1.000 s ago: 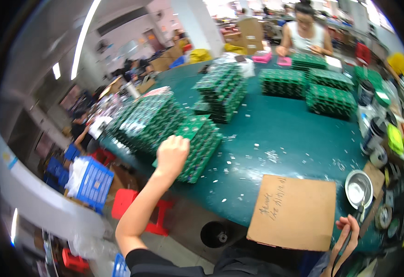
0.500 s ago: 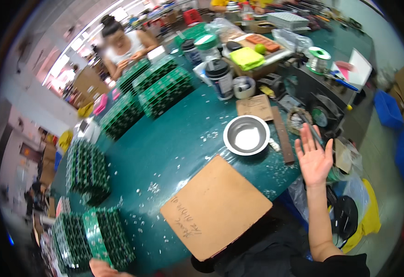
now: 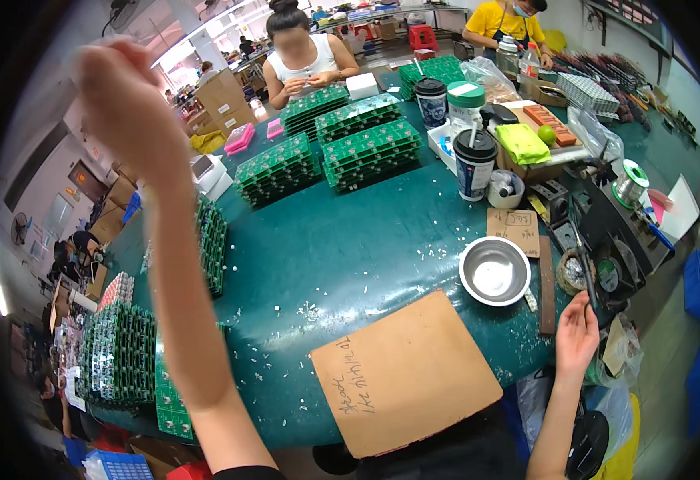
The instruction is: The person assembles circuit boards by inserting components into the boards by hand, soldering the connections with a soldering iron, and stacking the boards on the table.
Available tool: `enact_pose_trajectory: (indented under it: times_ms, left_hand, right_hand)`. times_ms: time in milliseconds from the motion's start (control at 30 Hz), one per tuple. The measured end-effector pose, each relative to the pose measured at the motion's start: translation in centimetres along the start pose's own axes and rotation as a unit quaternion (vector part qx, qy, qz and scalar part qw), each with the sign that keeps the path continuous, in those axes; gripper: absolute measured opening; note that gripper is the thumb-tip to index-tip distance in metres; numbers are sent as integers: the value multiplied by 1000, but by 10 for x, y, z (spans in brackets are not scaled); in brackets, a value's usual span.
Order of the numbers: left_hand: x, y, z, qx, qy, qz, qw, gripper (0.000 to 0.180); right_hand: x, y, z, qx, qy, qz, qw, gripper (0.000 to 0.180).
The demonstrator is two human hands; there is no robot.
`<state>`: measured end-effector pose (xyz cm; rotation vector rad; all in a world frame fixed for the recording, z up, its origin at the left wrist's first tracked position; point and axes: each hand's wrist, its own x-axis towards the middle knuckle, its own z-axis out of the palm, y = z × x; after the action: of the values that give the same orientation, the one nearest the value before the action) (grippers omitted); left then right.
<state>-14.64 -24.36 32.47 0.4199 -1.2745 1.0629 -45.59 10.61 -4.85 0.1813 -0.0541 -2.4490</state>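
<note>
My left hand (image 3: 122,104) is raised high at the upper left, smeared by motion, so its fingers cannot be read. Stacks of green circuit boards (image 3: 118,352) stand below it along the table's left side. At the right edge of the table, my right hand (image 3: 578,336) is palm up, with its fingers loosely extended. Their tips are at the lower end of a dark pen-like tool (image 3: 583,248), perhaps a soldering iron; I see no closed grip on it. In front of me lies a flat brown cardboard piece (image 3: 414,376) with handwriting. A round metal bowl (image 3: 495,300) sits beyond it.
More circuit board stacks (image 3: 374,152) stand across the green table (image 3: 326,240), before a seated person (image 3: 306,60). Cups (image 3: 475,164), a solder spool (image 3: 630,182) and a brown strip (image 3: 547,284) are on the right. Small white bits are scattered about. Another person (image 3: 510,24) works farther back.
My left hand has risen from the lower left edge to the upper left. My right hand has gone from widely spread fingers to looser, closer ones by the dark tool. The view has shifted.
</note>
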Motion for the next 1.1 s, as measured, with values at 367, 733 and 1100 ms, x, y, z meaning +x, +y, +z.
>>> enact_pose_trajectory:
  times_ms: [367, 733, 1100]
  left_hand:
    - [-358, 39, 58, -244, -407, -661, 581, 59]
    - [-398, 58, 118, -309, -381, -704, 514, 60]
    - [-399, 78, 122, -348, -368, -752, 422, 58]
  right_hand:
    - [245, 300, 41, -645, -19, 63, 761, 82]
    - [368, 377, 2, -628, -14, 53, 777, 85]
    - [380, 364, 13, -644, -22, 95, 759, 80]
